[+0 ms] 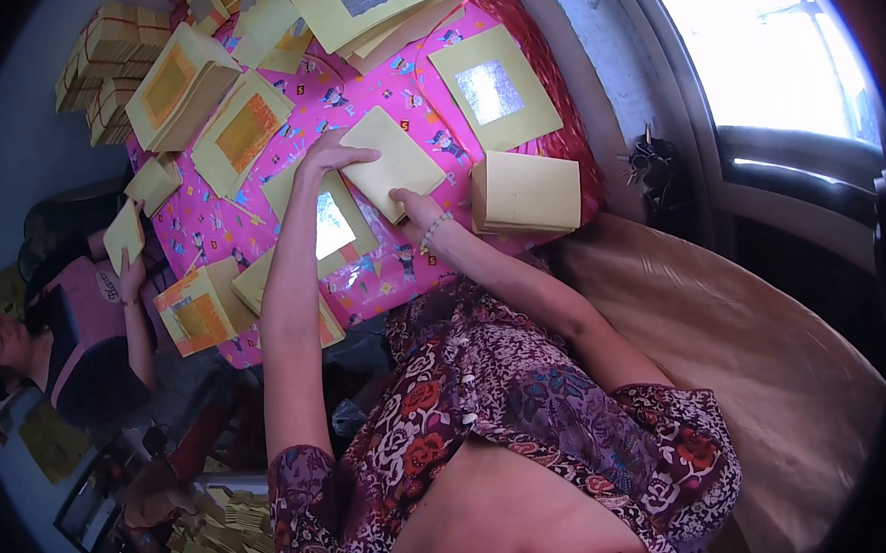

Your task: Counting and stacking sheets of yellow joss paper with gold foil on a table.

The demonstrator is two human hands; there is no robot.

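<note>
Over the pink patterned table, both hands hold a folded packet of yellow joss paper [395,161], its blank side up. My left hand [328,154] is at its left edge, thumb laid over the top and the other fingers mostly hidden. At the near corner my right hand [417,210] pinches it, thumb on top. Partly beneath the packet and my left forearm lies a yellow sheet with a shiny silver square [334,225]. Beside my right hand stands a thick folded stack of joss paper [527,192].
Another silver-squared sheet [493,89] lies at the far right. Piles with orange squares [247,135] cover the left side of the pink tabletop [374,292]. Red strands [542,66] line the right edge. A co-worker [94,315] at the left holds yellow paper. Tied bundles [115,48] stand behind.
</note>
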